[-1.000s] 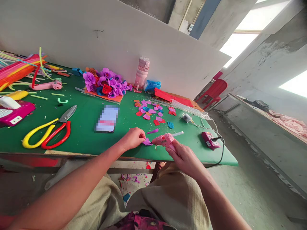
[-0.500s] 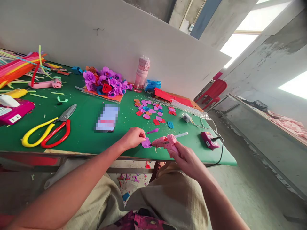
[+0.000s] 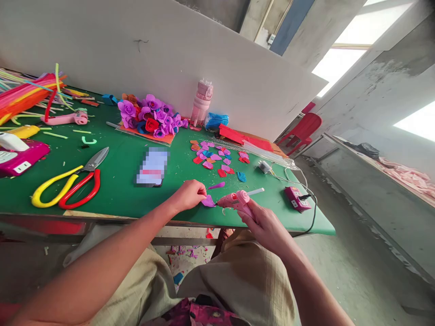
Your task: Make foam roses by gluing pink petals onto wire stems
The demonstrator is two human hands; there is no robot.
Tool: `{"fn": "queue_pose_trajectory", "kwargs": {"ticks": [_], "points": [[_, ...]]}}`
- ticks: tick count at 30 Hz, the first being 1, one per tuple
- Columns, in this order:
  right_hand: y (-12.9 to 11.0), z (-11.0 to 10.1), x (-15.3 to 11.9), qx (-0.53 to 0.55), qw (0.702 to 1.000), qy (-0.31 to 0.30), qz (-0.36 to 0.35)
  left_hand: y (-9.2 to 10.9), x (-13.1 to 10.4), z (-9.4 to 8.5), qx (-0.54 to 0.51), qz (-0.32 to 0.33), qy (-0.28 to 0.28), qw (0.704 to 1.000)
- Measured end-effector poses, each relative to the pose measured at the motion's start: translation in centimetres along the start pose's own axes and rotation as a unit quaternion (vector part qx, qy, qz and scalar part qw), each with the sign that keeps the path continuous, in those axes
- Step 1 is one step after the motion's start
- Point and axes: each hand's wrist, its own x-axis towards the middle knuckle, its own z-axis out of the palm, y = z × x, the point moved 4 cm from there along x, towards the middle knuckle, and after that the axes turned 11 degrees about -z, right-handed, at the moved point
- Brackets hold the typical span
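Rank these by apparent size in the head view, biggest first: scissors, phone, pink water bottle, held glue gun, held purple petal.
1. Scissors
2. Phone and pink water bottle: too alike to rank
3. Glue gun: visible part only, as the right hand covers some
4. Purple petal

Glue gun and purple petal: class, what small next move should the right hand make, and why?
Probably run the pink glue gun along the edge of the purple petal: the right hand holds the gun with its tip at or very near the petal, while the left hand pinches its other side.
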Motion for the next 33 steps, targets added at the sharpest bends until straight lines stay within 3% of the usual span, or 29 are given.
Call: {"fn": "queue_pose_trajectory", "kwargs": {"ticks": [10,20,26,33], "points": [[-0.6,-0.1,-0.2,0.065,0.998,0.008,-0.015,0.1,0.0,-0.1,0.004,-0.003,-0.003,1.0],[-0.7,0.5,0.0,0.063,0.998,-0.015,-0.012,0.1,0.0,-0.1,0.006,-0.003,-0.004,1.0],[-0.1,-0.3,-0.5,0.041,0.999,0.011,-0.001,0.2,-0.1,-0.1,0.006,-0.008,-0.007,1.0],[-1.0,0.0,-0.2,0.067,0.998,0.004,-0.011,0.0,0.0,0.0,0.003,0.001,-0.003,1.0]]}}
